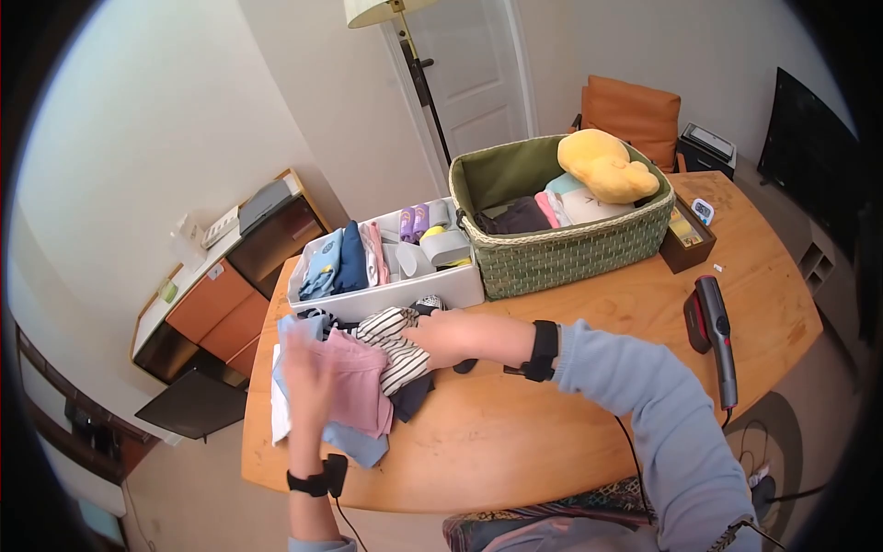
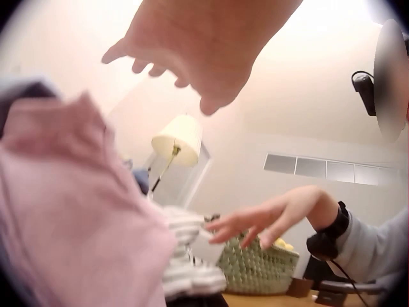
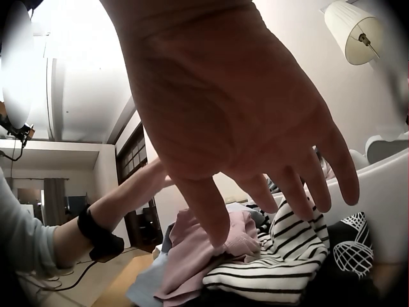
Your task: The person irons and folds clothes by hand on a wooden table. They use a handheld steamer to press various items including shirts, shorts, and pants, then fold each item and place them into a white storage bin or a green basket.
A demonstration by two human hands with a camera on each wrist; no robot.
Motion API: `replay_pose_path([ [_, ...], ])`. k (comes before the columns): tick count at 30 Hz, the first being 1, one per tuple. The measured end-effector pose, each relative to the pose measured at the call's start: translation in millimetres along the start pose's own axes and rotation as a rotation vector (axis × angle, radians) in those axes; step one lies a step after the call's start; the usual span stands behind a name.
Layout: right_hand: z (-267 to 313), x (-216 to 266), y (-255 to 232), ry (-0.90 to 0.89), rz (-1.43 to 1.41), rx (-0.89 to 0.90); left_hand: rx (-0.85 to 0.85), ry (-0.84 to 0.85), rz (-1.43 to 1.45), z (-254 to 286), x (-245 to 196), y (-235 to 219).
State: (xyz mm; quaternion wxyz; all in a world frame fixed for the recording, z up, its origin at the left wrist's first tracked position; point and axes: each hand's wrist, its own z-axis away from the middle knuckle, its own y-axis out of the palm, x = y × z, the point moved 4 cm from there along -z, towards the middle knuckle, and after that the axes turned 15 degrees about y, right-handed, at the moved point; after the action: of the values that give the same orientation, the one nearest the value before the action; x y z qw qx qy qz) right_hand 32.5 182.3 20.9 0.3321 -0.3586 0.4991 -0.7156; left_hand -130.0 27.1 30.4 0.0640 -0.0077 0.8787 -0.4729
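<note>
A pile of clothes lies on the table before me. My left hand (image 1: 308,373), blurred in the head view, is over the left side of a pink garment (image 1: 361,391); in the left wrist view its fingers are spread and hold nothing. Over a black-and-white striped garment (image 1: 388,333) reaches my right hand (image 1: 446,336). The right wrist view shows that hand's fingers extended and apart, fingertips close over the stripes. Light blue cloth (image 1: 361,447) and dark cloth (image 1: 414,397) stick out from under the pink garment. Beside the stripes lies black cloth with a white pattern (image 3: 353,251).
Behind the pile stands a white bin (image 1: 391,299) with folded clothes and rolled items. To its right is a green woven basket (image 1: 570,262) holding cloth and a yellow plush toy (image 1: 602,166). A small brown box (image 1: 685,253) and a grey handheld appliance (image 1: 716,336) are farther right.
</note>
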Motion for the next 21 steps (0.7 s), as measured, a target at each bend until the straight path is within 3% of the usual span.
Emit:
replay_pose_path([
  [1,1.0,-5.1,1.5,0.000,0.001,0.001,0.320,-0.032,-0.112,15.4,12.1,41.4],
  [2,2.1,-10.4,0.8,-0.010,-0.027,-0.011,0.321,-0.031,-0.111,27.2,15.1,57.7],
  [4,7.1,-25.0,-6.2,-0.007,-0.055,-0.030,0.325,0.132,-0.276,32.6,4.9,74.2],
  [6,17.7,-42.5,-32.2,-0.034,-0.247,-0.340,0.388,0.103,-0.209,24.0,7.5,65.2],
  [7,22.6,-51.3,-40.8,-0.025,-0.245,-0.340,0.455,0.057,-0.146,19.7,4.7,59.1],
  [9,30.9,-78.1,-67.8,0.125,-0.477,-0.458,0.435,0.061,-0.165,5.9,-7.1,54.3],
  [11,17.7,-118.7,-73.3,0.122,-0.477,-0.681,0.232,0.258,-0.187,-9.8,-36.7,52.7],
  [13,12.0,-159.3,-76.6,0.187,-0.427,-0.797,0.200,0.314,-0.201,-20.0,-60.3,65.4],
  [15,10.1,-197.4,-71.2,0.339,-0.401,-0.784,0.160,0.404,0.187,-29.3,-87.5,73.3],
  [16,3.6,-219.8,-65.9,0.343,-0.398,-0.789,0.157,0.409,0.189,-33.5,-93.1,78.0],
  [18,-15.1,-266.5,-47.3,0.612,-0.143,-0.557,0.090,0.459,0.075,-41.7,-98.8,89.7],
  [19,-14.3,-275.3,-48.4,0.614,-0.140,-0.561,0.085,0.462,0.076,-44.6,-93.4,98.6],
  [21,-14.6,-294.5,-42.5,0.754,-0.270,-0.381,0.184,0.424,0.103,-48.2,-76.0,122.8],
])
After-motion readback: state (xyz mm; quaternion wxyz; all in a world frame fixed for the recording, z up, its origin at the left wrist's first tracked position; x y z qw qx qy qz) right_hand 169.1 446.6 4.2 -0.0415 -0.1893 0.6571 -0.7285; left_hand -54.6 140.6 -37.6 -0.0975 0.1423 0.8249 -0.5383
